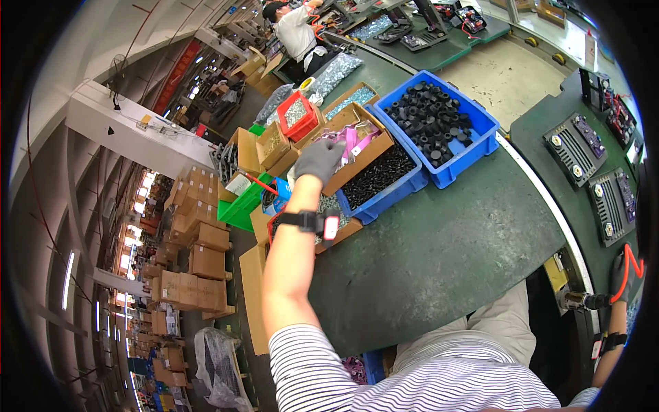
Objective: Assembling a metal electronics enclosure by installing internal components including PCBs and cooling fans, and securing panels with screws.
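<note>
My left hand (320, 161), in a grey glove, reaches over the near edge of a cardboard box (367, 155) that holds shiny pink strips (355, 141). Its fingers curl down among the strips, and what they pinch is hidden. A dark band with a small device (321, 223) is strapped round my left wrist. At the far right rim, my right hand (623, 278), also gloved, is beside a coiled orange-red hose (626, 264). Dark, bent picture edges hide its fingers. A metal hose fitting (583, 301) is near that hand.
A blue bin (445, 172) of black rubber caps and another of black screws (377, 180) stand on the green table (439, 240). A red tray (296, 115) holds small metal parts. Slotted dark units (613, 206) line the right bench. Across the tables, a co-worker (298, 34) works.
</note>
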